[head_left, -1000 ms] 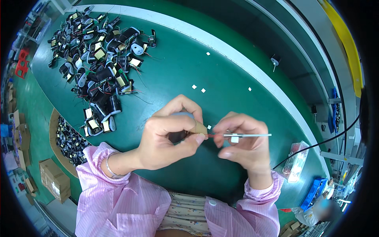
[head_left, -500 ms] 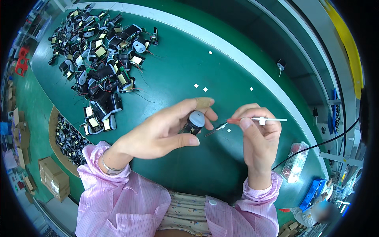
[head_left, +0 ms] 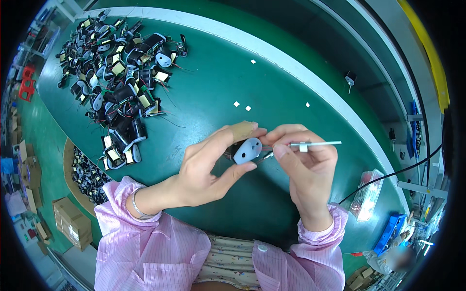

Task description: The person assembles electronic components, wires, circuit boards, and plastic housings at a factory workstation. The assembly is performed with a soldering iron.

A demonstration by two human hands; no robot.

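My left hand [head_left: 206, 167] is closed round a small black housing with a grey oval end cap [head_left: 248, 150]. Dark holes show in the cap, which faces up and toward my right hand. Pinched in the fingers of my right hand [head_left: 313, 167] is a thin white rod [head_left: 323, 143] with a small white block on it. The rod's inner end lies close to the cap, where a reddish strand and a metal tip show. My fingers hide whether rod and cap touch. Both hands are above the green table [head_left: 204, 72].
A heap of black housings [head_left: 121, 94] with grey caps and loose wires covers the table's left. Small white squares [head_left: 248, 108] lie beyond my hands. Right: a clear plastic box [head_left: 366, 195], black cable [head_left: 388, 177] and blue tray [head_left: 388, 234]. Left: a parts-filled bin [head_left: 72, 178].
My left hand has turned the housing so that its cap and holes face my right hand. My right hand has moved left with the rod, bringing its tip to the cap.
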